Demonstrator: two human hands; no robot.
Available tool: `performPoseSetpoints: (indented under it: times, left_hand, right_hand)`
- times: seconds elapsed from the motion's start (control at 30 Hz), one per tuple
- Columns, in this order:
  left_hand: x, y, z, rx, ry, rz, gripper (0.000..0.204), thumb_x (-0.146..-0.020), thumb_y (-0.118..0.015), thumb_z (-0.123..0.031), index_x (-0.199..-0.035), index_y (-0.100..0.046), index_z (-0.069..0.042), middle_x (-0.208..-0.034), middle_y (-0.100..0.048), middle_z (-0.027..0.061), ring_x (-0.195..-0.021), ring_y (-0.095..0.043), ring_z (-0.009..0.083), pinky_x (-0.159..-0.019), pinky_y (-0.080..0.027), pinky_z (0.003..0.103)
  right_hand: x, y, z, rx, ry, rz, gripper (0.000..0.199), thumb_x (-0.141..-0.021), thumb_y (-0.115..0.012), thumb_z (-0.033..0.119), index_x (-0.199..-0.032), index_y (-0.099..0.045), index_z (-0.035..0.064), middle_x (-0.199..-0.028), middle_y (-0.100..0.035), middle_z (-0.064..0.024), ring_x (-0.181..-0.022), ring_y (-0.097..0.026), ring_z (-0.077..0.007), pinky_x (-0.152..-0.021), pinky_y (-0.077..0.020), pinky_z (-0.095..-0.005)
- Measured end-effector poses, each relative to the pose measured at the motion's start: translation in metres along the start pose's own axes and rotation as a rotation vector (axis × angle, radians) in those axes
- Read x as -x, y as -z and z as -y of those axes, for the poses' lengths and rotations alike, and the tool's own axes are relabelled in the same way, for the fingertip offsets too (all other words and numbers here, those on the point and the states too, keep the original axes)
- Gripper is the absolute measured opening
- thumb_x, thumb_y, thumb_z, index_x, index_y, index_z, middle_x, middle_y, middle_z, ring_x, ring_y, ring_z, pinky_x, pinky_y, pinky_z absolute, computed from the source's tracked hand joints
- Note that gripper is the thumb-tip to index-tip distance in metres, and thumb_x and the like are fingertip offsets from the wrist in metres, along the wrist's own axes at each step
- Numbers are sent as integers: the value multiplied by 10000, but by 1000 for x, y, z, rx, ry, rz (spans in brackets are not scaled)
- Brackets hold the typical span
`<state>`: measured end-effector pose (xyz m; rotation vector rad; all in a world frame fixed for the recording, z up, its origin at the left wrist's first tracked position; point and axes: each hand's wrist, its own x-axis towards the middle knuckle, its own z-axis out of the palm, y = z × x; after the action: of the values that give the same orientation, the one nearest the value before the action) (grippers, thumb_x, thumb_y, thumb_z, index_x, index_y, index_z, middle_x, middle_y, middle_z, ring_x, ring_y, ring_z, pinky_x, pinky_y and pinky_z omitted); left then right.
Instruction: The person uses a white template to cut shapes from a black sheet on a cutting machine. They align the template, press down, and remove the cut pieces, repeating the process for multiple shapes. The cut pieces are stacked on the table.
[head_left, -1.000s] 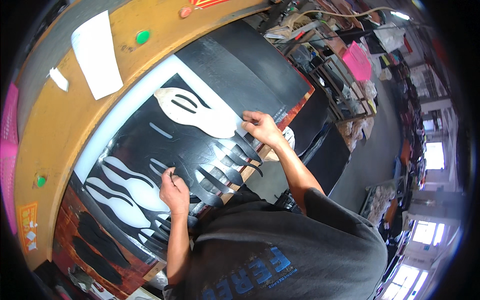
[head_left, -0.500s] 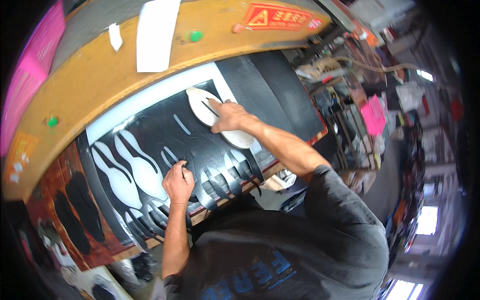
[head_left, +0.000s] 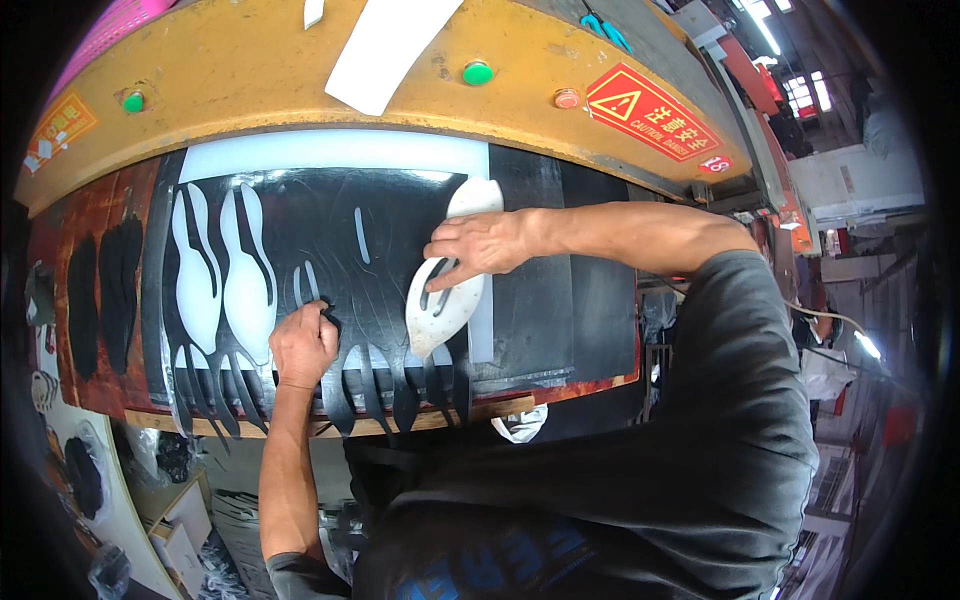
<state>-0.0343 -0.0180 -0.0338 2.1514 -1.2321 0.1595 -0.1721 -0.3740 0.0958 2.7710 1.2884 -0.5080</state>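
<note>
This was a factory workshop, a cutting station by the look of it. A heavy yellow machine beam (head_left: 300,90) with green push buttons (head_left: 477,72) and a red triangular warning label (head_left: 650,110) arched over the far edge of a white cutting board (head_left: 330,155). A black sheet (head_left: 330,250) punched with sole-shaped holes covered the board. Beyond the right edge, cluttered shelving (head_left: 790,210) and bright windows (head_left: 800,90) lined the hall.

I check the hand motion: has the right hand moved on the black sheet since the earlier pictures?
Yes. The right hand has moved from the cut strips at the near edge of the black sheet up toward the yellow machine frame, and rests on the white sole-shaped cutter.
</note>
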Motion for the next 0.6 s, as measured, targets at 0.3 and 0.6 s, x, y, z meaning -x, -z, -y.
performPoseSetpoints:
  times: [0.3,0.6]
  left_hand:
    - [-2,-2,-3,-81,16,10,157,-847,-667,-80,-989,-734,-76,-846,-751,128,-761,-732,322,-694,-595,432]
    - [-3,-1,-3,-54,11,48,151,-875,-645,-92,-987,-747,-82,-877,-768,141,-769,-739,344,-718,-600,441]
  right_hand:
    - [-2,-33,101,-597,-1301,-410,726,-976,-725,375,-1607,-500,96,-1599,-429,-304,-1433,-473,-510,-1202,-440,-523]
    - [-139,-33,124,-512,-1784,-534,875,-819,-825,451,-1570,-548,97,-1628,-365,-283,-1434,-309,-551,-1198,-320,-622]
